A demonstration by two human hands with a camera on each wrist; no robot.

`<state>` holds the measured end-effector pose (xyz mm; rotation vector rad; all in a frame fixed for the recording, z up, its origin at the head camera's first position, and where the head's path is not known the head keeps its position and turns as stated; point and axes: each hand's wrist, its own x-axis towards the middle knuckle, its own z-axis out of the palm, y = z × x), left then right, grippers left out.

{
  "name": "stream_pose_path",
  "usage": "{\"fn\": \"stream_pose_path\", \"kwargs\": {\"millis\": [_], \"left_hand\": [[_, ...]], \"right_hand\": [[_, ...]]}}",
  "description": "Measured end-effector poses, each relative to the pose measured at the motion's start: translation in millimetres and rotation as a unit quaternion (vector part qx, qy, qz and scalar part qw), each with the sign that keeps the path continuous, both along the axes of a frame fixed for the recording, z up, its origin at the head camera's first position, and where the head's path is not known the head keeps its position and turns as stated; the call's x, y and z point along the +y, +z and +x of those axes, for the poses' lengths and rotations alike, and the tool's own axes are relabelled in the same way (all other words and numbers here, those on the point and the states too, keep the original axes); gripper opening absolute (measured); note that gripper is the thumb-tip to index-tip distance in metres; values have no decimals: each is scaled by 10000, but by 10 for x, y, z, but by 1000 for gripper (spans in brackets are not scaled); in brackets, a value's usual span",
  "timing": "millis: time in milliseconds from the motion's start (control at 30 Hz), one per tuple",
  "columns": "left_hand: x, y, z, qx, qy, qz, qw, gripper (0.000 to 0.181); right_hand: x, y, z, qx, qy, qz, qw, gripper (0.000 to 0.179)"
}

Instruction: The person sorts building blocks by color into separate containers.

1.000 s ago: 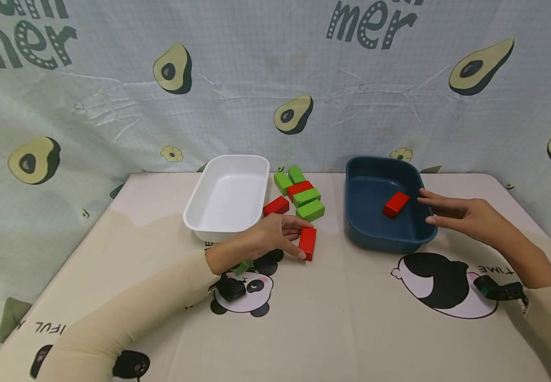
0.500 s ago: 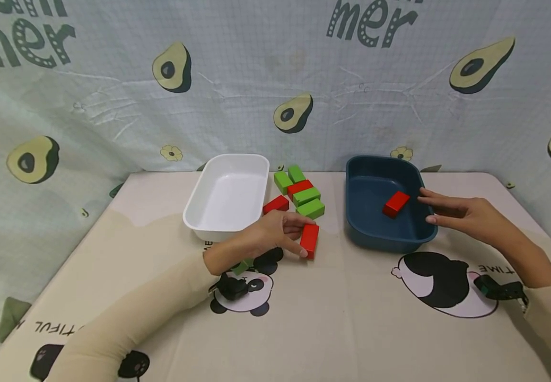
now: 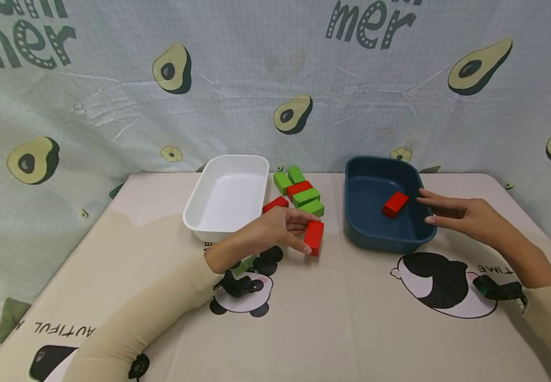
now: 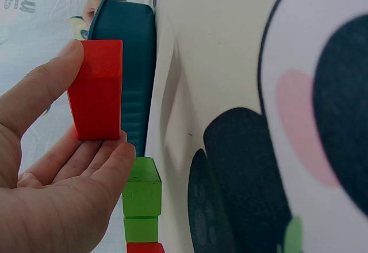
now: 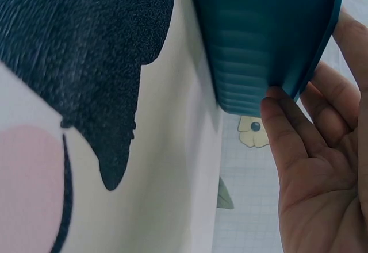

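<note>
Basically, left hand [image 3: 275, 231] has a red block [image 3: 314, 238] pinched end to end, thumb at one end and fingers at the other, spread just as wide as the block; it looks clear of the counter [image 3: 342, 318] in the left wrist view. Versus a second ago, that block has gone a bit right and toward the far edge, nearer the blue tray [image 3: 375, 233], the left forearm shifting along with it. Right hand [image 3: 471, 212] unchanged: fingers loosely extended, parted, touching the right side of the blue tray, nothing pinched. Blue tray same spot, by the far edge toward the far right corner, with another red block [image 3: 395, 205] inside, unmoved. White tray [image 3: 229, 196] also same place, by the far edge on the far left corner's side. Between trays, near the far edge: four green blocks [image 3: 306, 197] and two loose red blocks [image 3: 299, 190] bunched close, layout as before; the left hand now overlaps the nearest green and the nearer loose red a little. One more green piece [image 3: 244, 265] by the left wrist, nearer the near edge than the white tray, partly hidden.
</note>
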<state>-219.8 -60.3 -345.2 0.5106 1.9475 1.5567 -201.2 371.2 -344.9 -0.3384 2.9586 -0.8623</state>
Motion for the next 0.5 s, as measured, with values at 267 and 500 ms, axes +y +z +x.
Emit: {"fn": "stream_pose_path", "kwargs": {"millis": [267,500], "left_hand": [[19,1,-2,7,39,37,10000,64],[34,6,-4,121,65,-122,9998,63]], "right_hand": [[14,-18,2,45,17,16,10000,55],[9,-19,5,66,12,-30,10000,55]]}}
